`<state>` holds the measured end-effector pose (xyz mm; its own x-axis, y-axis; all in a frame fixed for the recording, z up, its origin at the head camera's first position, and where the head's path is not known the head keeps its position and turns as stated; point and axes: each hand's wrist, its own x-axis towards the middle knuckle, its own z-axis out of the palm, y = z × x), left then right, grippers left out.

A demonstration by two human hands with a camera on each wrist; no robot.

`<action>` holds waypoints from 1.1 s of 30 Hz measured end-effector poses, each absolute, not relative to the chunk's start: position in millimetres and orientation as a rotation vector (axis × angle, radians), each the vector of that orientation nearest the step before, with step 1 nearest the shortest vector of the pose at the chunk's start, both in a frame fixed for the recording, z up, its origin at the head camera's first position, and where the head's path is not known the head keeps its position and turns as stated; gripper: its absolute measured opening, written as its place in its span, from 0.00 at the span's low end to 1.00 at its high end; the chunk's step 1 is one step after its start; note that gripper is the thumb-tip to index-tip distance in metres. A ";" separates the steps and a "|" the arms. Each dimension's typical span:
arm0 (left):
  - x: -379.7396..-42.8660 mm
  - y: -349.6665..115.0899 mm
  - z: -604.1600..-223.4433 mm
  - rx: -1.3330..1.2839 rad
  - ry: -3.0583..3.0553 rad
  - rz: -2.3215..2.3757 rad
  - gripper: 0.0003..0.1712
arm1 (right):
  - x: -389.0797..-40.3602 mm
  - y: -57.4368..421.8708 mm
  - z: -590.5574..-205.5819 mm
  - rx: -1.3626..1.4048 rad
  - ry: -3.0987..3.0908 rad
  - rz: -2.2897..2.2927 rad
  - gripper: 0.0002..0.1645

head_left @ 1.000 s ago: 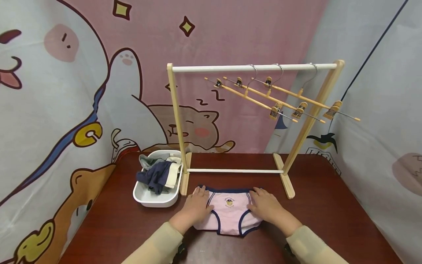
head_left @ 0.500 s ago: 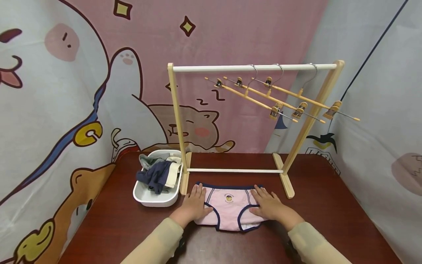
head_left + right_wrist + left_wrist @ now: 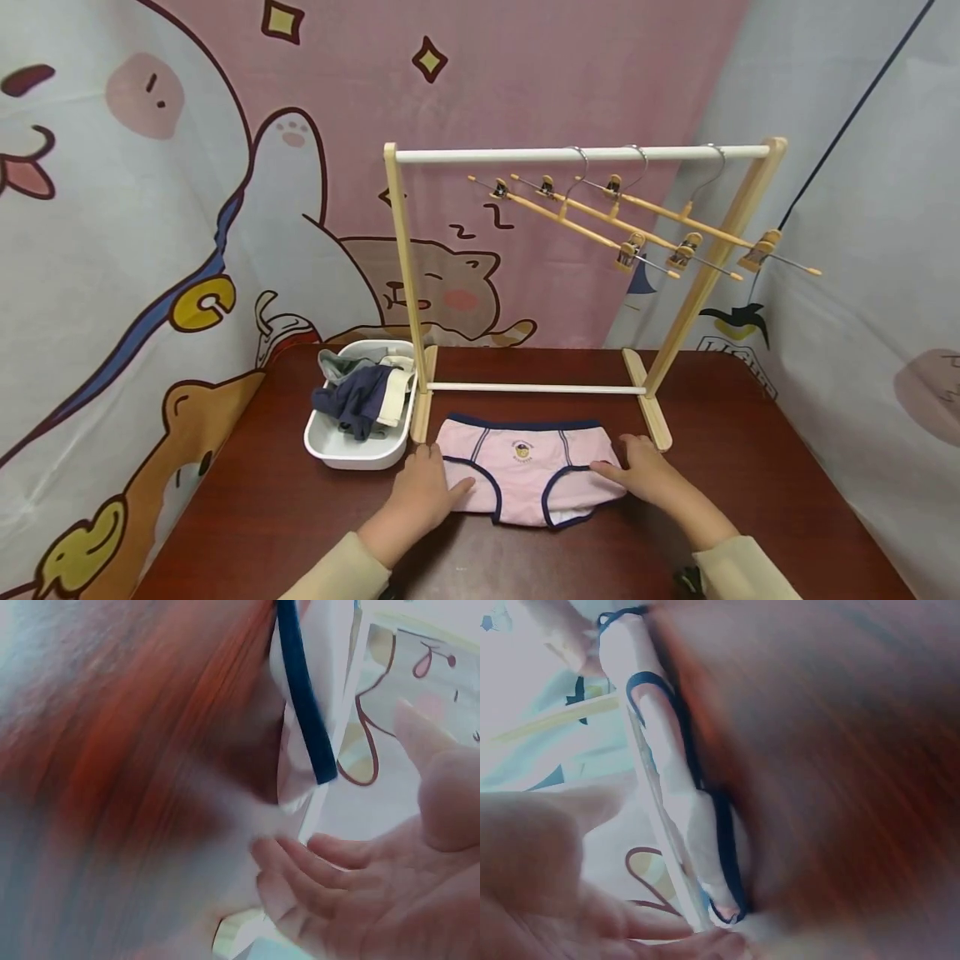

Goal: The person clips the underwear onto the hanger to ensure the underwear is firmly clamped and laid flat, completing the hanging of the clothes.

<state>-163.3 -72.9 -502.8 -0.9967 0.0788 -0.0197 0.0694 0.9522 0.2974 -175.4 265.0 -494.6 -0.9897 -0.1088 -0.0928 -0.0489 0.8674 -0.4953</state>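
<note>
A pair of pink underpants (image 3: 522,475) with navy trim and a small printed emblem lies spread flat, waistband away from me. My left hand (image 3: 418,493) is at their left edge, thumb extended over the leg part. At the opposite edge is my right hand (image 3: 654,477), its thumb reaching over the cloth. In the left wrist view, the left hand (image 3: 562,892) has its fingers near the end of the underpants (image 3: 676,776). The right wrist view has the right hand (image 3: 367,892) with loosely bent fingers beside the cloth (image 3: 319,652), holding nothing.
Behind the underpants stands a wooden rack (image 3: 402,275) with a white top rail (image 3: 480,156). Three clip hangers (image 3: 577,227) hang toward its right. A white basin (image 3: 352,454) at the left holds navy, grey and cream clothes (image 3: 360,398). All stand on a dark red-brown table (image 3: 757,467).
Both hands have slid outward, from lying on the underpants to their side edges. The underpants shifted slightly away from me at first, and their side parts are now uncovered.
</note>
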 end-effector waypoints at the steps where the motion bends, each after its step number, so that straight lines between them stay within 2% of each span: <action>1: -160.3 -75.0 -501.2 0.087 3.048 0.451 0.49 | -173.1 268.2 -493.9 -0.109 2.874 -0.792 0.48; 7: -155.4 -86.6 -503.9 0.050 2.968 0.419 0.50 | -161.2 279.7 -497.9 -0.110 2.667 -0.916 0.28; 12: -157.9 -92.3 -512.4 0.140 2.956 0.533 0.46 | -158.2 276.7 -503.1 -0.191 2.646 -0.982 0.24; 14: -159.7 -92.7 -515.4 0.235 2.953 0.574 0.40 | -158.9 274.4 -506.0 -0.223 2.674 -0.990 0.25; 18: -163.9 -90.2 -518.0 0.413 2.952 0.708 0.19 | -159.9 269.6 -508.1 -0.268 2.725 -1.045 0.24; 23: -169.8 -83.5 -517.3 0.404 2.741 1.229 0.09 | -161.3 264.0 -504.8 -0.229 2.466 -1.426 0.22; 28: -171.7 -74.9 -512.3 0.124 2.202 1.887 0.16 | -161.9 259.1 -500.5 -0.068 2.139 -1.727 0.25; 33: -171.6 -72.8 -510.8 -0.024 2.031 2.013 0.16 | -162.4 258.2 -498.2 0.068 2.128 -1.716 0.23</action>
<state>-171.6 -72.8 -510.8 -0.9605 0.1837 -0.2090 -0.2073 0.0283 0.9779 -162.4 258.2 -498.2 -0.9170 -0.2112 -0.3383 0.2859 0.2433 -0.9268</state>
